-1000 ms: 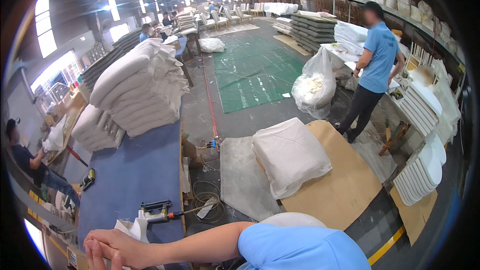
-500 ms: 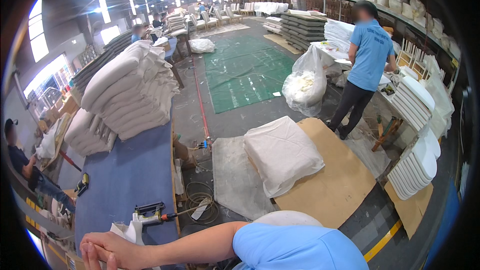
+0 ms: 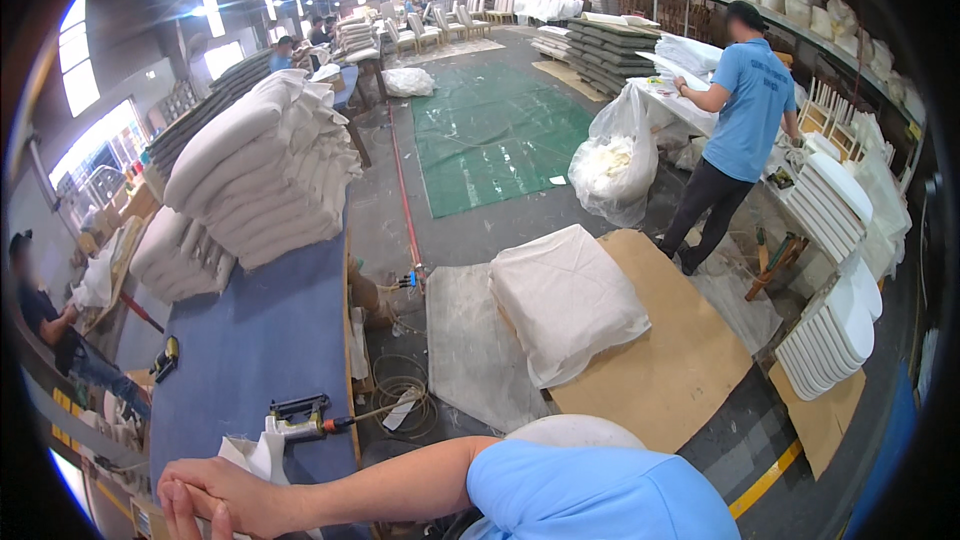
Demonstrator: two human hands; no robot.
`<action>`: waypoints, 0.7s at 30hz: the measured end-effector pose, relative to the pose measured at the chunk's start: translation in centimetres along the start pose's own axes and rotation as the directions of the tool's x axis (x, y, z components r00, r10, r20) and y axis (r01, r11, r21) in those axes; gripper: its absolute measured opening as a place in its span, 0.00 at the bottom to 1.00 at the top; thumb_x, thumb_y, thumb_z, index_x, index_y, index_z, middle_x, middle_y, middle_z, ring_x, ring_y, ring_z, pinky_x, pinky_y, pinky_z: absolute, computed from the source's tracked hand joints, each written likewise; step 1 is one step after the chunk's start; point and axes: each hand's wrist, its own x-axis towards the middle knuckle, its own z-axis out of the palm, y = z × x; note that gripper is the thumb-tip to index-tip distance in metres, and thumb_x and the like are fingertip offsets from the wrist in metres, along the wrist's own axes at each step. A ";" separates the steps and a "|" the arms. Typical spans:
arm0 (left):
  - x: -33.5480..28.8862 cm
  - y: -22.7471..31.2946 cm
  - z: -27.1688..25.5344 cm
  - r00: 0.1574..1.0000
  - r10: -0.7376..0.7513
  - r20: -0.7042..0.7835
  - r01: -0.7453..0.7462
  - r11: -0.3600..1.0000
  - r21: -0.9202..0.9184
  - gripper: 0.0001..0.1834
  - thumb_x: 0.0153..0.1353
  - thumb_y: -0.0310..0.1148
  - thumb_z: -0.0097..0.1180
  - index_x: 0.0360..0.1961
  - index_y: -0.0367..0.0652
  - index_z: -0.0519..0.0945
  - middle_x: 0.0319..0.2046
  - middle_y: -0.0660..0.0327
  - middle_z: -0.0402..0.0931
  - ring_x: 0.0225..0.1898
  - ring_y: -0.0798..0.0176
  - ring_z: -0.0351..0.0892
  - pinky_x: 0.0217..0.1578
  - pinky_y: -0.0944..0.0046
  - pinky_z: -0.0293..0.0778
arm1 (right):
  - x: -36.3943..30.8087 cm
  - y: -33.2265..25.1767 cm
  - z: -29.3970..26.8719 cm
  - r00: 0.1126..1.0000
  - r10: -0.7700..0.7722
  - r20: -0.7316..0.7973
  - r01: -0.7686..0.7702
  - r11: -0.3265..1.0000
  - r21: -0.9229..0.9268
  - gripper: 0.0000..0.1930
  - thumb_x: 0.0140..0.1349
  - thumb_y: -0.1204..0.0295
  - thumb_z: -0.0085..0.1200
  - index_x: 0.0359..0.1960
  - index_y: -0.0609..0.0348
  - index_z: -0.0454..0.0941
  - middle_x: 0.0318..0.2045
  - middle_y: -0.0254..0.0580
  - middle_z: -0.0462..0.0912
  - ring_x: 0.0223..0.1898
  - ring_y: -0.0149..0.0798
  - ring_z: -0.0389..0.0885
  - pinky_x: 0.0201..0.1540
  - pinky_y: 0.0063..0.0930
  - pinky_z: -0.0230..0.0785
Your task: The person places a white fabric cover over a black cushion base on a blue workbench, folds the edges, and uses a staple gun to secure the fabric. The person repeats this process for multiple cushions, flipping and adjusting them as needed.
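Note:
My left hand (image 3: pixel 215 498) lies at the lower left, on the near end of a blue-topped table (image 3: pixel 250 340). Its fingers are stretched out side by side and point down over the table's edge; nothing shows in its grip. My bare forearm and blue sleeve run to it from the lower middle. A crumpled piece of white cloth (image 3: pixel 252 452) touches the hand's far side. Just beyond lies a pneumatic staple gun (image 3: pixel 300 418) with its hose trailing right. My right hand is out of sight.
Stacked white cushions (image 3: pixel 255 170) fill the table's far end. On the floor a white cushion (image 3: pixel 565 300) lies on brown board (image 3: pixel 680 360), beside coiled hose (image 3: pixel 400 390). A person in blue (image 3: pixel 740 120) stands at a bench right; another sits at far left (image 3: pixel 45 315).
My left hand stays on the table's edge. The view has shifted slightly, and the person at the right bench has barely moved.

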 end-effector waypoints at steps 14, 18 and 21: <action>0.1 0.0 0.0 1.000 0.003 0.012 -0.003 1.000 0.009 0.39 0.63 0.38 0.69 0.74 0.44 0.70 0.76 0.41 0.59 0.77 0.34 0.57 0.74 0.40 0.56 | 0.0 0.0 -0.2 1.000 -0.007 0.006 0.007 1.000 0.011 0.13 0.74 0.64 0.49 0.41 0.65 0.74 0.33 0.46 0.80 0.35 0.39 0.76 0.41 0.35 0.70; 0.1 0.1 0.1 1.000 0.005 0.009 -0.005 1.000 0.015 0.39 0.62 0.38 0.69 0.74 0.44 0.70 0.76 0.41 0.59 0.77 0.34 0.57 0.74 0.40 0.56 | 0.0 0.2 -0.2 1.000 -0.018 0.005 0.018 1.000 0.017 0.13 0.75 0.64 0.49 0.42 0.65 0.74 0.34 0.46 0.80 0.36 0.39 0.76 0.42 0.36 0.70; 0.0 0.1 0.0 1.000 0.000 0.013 0.000 1.000 0.022 0.40 0.62 0.38 0.69 0.75 0.44 0.70 0.76 0.41 0.59 0.77 0.35 0.58 0.74 0.40 0.56 | 0.0 0.2 -0.1 1.000 -0.016 0.006 0.016 0.999 0.030 0.14 0.75 0.64 0.49 0.42 0.65 0.75 0.34 0.46 0.80 0.36 0.39 0.77 0.42 0.36 0.71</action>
